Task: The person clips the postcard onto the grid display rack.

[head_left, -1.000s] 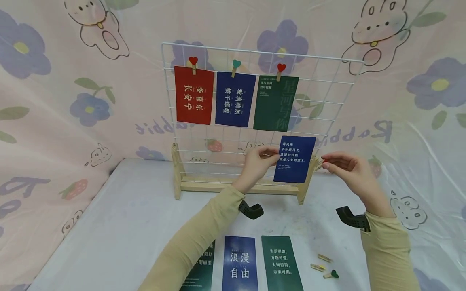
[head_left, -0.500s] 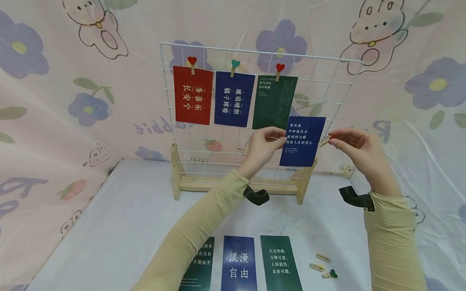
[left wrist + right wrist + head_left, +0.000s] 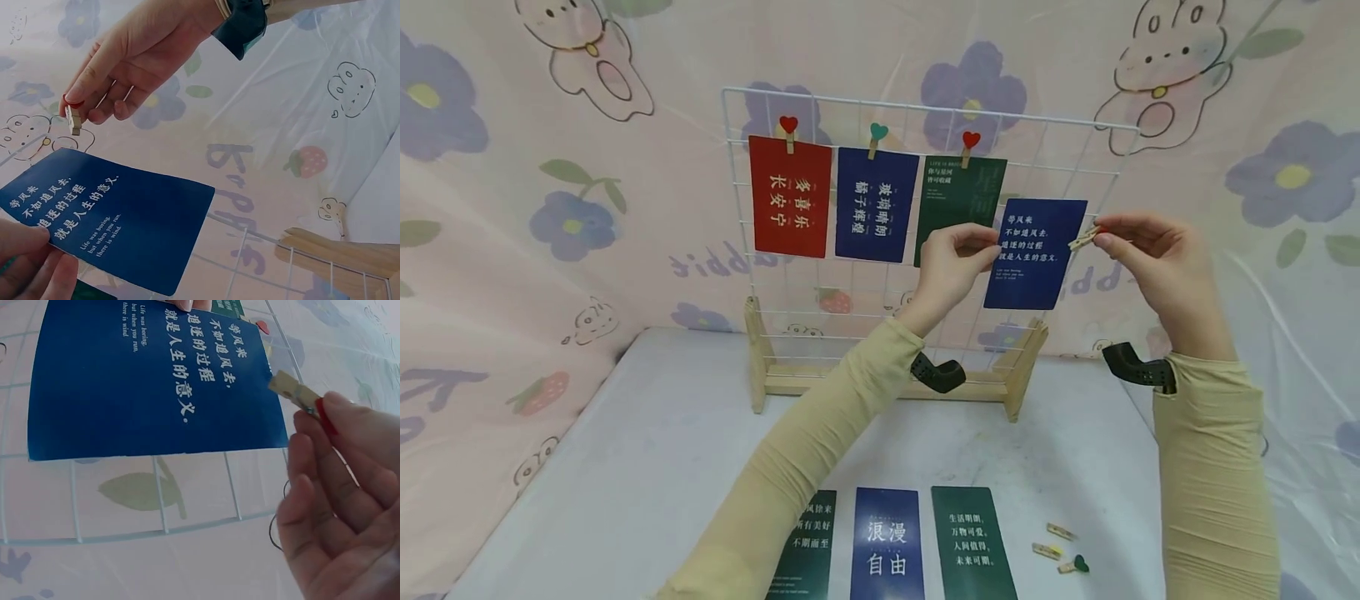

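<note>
My left hand (image 3: 951, 265) pinches the left edge of a blue card (image 3: 1037, 254) with white writing, in front of the right part of a white wire grid (image 3: 827, 287). To the card's right, my right hand (image 3: 1168, 271) pinches a small wooden clothespin (image 3: 294, 390) by its end with the red heart. In the right wrist view the clothespin points toward the card's edge; whether they touch I cannot tell. A red card (image 3: 789, 200), another blue card (image 3: 876, 208) and a green card (image 3: 955, 187) hang from the grid by heart clothespins. My left hand partly covers the green one.
The grid stands on a wooden base (image 3: 887, 383) on a white table (image 3: 647, 467). Near the front lie a blue card (image 3: 887, 546) and two green cards, one partly under my left sleeve (image 3: 805, 450). Several loose clothespins (image 3: 1047, 550) lie to their right. A patterned cloth hangs behind.
Both hands have risen, carrying the blue card and the clothespin up and to the right, level with the hanging cards. The clothespin has come closer to the card's right edge.
</note>
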Available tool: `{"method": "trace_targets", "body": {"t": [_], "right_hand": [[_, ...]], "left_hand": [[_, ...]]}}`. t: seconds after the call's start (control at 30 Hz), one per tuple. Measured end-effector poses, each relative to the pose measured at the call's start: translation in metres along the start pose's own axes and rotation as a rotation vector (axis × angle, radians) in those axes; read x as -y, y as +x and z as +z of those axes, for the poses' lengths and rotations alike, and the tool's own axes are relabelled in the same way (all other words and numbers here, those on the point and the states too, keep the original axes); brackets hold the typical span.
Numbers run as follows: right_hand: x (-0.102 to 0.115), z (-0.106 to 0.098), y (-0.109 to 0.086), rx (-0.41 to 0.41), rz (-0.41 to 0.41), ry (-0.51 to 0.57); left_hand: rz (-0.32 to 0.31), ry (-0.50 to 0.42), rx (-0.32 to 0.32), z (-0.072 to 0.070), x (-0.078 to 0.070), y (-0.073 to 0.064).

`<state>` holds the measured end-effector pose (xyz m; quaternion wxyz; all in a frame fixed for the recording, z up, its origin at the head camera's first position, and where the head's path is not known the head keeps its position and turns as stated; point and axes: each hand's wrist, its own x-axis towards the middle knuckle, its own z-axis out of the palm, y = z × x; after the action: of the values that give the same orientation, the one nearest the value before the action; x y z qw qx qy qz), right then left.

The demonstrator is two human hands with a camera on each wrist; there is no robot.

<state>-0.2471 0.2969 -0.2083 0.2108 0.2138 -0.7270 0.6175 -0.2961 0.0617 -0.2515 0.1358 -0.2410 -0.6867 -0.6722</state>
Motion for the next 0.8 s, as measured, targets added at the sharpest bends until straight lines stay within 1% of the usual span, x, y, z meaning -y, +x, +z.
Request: {"method": "trace_targets", "body": {"t": [0.17,0.37,0.47,0.6,0.77,0.8], "right_hand": [[0.004,-0.001,0.011,-0.036,-0.037,0.077],[0.006,-0.001,0.019,-0.074,-0.058,0.109],[0.008,0.001,0.025,-0.094,-0.087,0.136],[0.014,0.003,0.033,-0.118,-0.133,0.144],[0.024,0.007,0.046,-0.142,-0.177,0.098],[0.025,0.008,0.048,-0.147,-0.177,0.071]], "left_hand": [[0.047,0.022,-0.024,-0.001,-0.007,0.008],[0.069,0.047,-0.033,-0.003,-0.013,0.015],[0.079,0.067,-0.035,-0.003,-0.015,0.017],[0.091,0.092,-0.038,-0.002,-0.016,0.020],[0.086,0.112,-0.049,-0.001,-0.017,0.022],[0.084,0.114,-0.050,0.000,-0.018,0.022]]}}
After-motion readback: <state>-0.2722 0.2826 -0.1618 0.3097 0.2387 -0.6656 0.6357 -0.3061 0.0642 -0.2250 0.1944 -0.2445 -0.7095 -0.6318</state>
